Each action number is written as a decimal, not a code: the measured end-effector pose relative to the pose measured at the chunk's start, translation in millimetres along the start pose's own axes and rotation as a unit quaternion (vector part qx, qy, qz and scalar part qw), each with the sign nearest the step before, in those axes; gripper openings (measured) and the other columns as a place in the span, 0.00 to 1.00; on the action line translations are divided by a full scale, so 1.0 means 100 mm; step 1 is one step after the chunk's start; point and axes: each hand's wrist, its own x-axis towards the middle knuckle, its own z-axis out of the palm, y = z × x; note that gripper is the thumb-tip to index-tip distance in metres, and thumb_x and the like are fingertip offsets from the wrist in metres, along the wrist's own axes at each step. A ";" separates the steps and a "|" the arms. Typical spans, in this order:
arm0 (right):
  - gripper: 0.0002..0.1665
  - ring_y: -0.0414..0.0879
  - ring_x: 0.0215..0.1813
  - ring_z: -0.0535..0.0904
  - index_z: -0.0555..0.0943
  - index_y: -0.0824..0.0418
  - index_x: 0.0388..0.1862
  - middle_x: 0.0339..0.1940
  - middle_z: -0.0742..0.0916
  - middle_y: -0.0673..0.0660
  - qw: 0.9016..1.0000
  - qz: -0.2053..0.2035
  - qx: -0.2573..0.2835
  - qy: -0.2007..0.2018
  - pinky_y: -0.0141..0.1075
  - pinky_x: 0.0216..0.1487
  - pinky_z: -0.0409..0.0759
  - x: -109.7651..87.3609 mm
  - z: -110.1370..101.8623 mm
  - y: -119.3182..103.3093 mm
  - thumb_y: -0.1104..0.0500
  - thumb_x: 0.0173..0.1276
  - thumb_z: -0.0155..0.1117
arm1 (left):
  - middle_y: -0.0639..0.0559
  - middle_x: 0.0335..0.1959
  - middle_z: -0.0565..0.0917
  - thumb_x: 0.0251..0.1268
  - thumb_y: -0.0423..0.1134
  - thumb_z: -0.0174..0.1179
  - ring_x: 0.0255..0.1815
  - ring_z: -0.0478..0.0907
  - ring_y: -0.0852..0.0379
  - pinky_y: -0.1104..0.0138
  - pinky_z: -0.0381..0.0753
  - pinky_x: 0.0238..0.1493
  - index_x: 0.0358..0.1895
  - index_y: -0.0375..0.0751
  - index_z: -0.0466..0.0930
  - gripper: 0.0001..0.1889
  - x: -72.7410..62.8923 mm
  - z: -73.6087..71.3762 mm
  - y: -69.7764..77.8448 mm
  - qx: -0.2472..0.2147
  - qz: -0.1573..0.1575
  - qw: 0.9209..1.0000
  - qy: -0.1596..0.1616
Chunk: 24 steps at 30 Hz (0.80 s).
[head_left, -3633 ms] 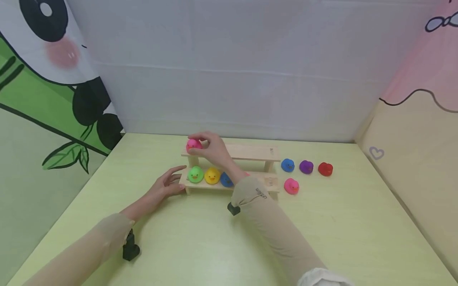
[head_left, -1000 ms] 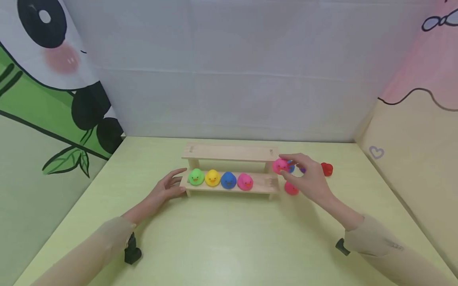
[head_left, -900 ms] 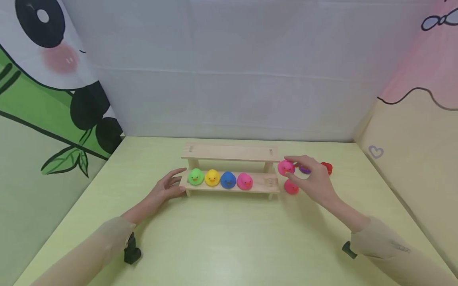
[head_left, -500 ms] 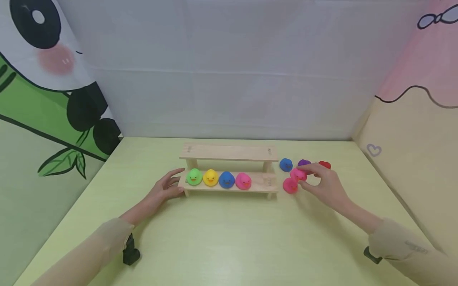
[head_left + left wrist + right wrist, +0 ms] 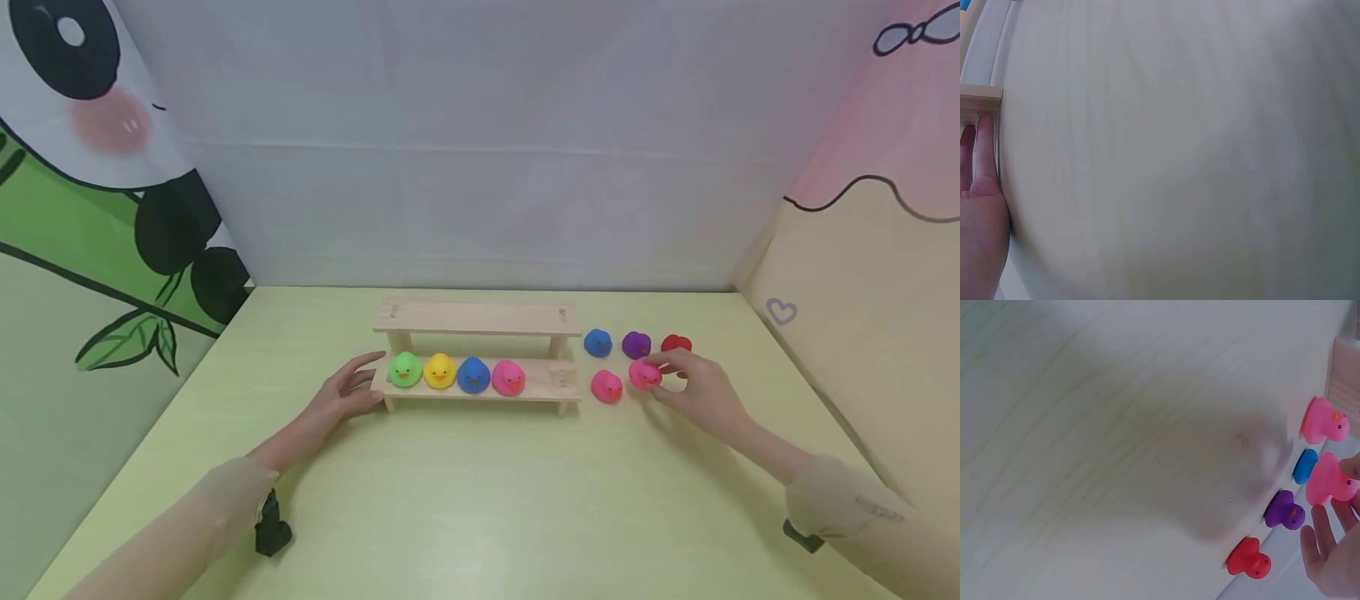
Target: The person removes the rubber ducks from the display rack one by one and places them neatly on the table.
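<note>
A two-tier wooden stand (image 5: pixel 480 317) is near the back of the table in the head view. My left hand (image 5: pixel 341 400) touches its left end, with fingers extended against the wood in the left wrist view. Thumb and fingers of my right hand (image 5: pixel 701 392) pinch a pink rubber duck (image 5: pixel 644 374) right of the stand. Beside that one sits another pink duck (image 5: pixel 606 387). Green (image 5: pixel 405 369), yellow (image 5: pixel 439 371), blue (image 5: pixel 473 376) and pink (image 5: pixel 508 378) ducks line the lower tier. The upper tier bears no duck.
Behind the right hand, a blue duck (image 5: pixel 597 342), a purple duck (image 5: pixel 636 345) and a partly covered red duck (image 5: pixel 676 343) stand on the table (image 5: pixel 480 500). A pale cloth wall (image 5: pixel 480 208) rises along the back edge.
My right hand has carried the pink duck from the upper tier's left end rightward, past the stand, to beside the other loose pink duck. The left hand stays at the stand's end.
</note>
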 end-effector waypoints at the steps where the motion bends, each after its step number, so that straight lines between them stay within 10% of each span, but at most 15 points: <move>1: 0.23 0.60 0.46 0.85 0.82 0.63 0.54 0.45 0.88 0.60 1.000 0.006 -0.001 -0.007 0.56 0.48 0.84 0.00 0.00 0.02 0.64 0.57 0.74 | 0.37 0.73 0.66 0.73 0.40 0.56 0.58 0.80 0.66 0.67 0.81 0.57 0.78 0.57 0.51 0.35 0.00 0.00 0.00 -0.001 0.000 1.000 0.002; 24: 0.20 0.61 0.51 0.84 0.83 0.60 0.55 0.49 0.88 0.61 0.994 0.058 0.007 -0.094 0.59 0.53 0.81 -0.04 -0.02 0.13 0.63 0.63 0.67 | 0.36 0.72 0.66 0.72 0.40 0.57 0.57 0.81 0.63 0.65 0.82 0.58 0.78 0.56 0.52 0.35 0.02 0.00 -0.03 -0.013 0.006 1.000 -0.004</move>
